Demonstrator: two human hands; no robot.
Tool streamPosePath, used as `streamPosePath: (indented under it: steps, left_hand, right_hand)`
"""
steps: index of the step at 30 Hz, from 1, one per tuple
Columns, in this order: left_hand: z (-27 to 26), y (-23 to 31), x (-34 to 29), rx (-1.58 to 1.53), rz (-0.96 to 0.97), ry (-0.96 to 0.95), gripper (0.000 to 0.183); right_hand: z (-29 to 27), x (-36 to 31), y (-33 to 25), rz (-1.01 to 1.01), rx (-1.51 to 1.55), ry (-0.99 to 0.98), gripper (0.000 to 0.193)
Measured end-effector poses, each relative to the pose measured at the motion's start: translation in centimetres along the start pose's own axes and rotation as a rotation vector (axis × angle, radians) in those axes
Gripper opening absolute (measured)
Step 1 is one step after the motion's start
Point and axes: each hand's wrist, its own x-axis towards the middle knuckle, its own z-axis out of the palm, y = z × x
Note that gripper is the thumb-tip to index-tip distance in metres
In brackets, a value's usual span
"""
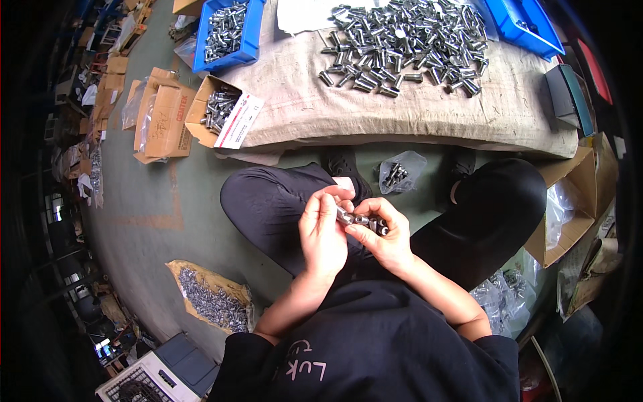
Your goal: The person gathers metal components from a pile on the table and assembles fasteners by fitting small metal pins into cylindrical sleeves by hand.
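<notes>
Above my lap, my left hand [322, 234] pinches a short shiny metal cylinder [343, 216] between thumb and fingers. Close beside it, my right hand [390, 242] is closed around several similar metal cylinders [374, 224], some dark at the end. The two hands almost touch, and the fingers partly cover the pieces. Beyond them, a large heap of the same kind of metal cylinders [408, 43] lies on a cloth-covered table [375, 117]. I cannot make out their exact kind.
At the table's left stand a blue bin [254, 30] and an open carton [201, 110], both with metal pieces. Another blue bin [546, 33] sits far right. A clear bag [412, 164] of parts lies between my feet. Small parts fill a tray [175, 268] on the floor.
</notes>
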Motion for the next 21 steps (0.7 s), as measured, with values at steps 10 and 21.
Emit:
streamPosePath:
  steps: [10, 21]
  left_hand:
    - [0.7, -1.5, -1.0, 0.395, 0.203, 0.003, 0.029]
    - [0.0, -2.3, -0.3, -0.634, -0.691, -0.201, 0.071]
  right_hand:
    - [-0.6, 0.6, -0.5, -0.309, -0.405, 0.043, 0.031]
    - [-0.4, 1.0, -2.0, -0.502, -0.508, 0.105, 0.019]
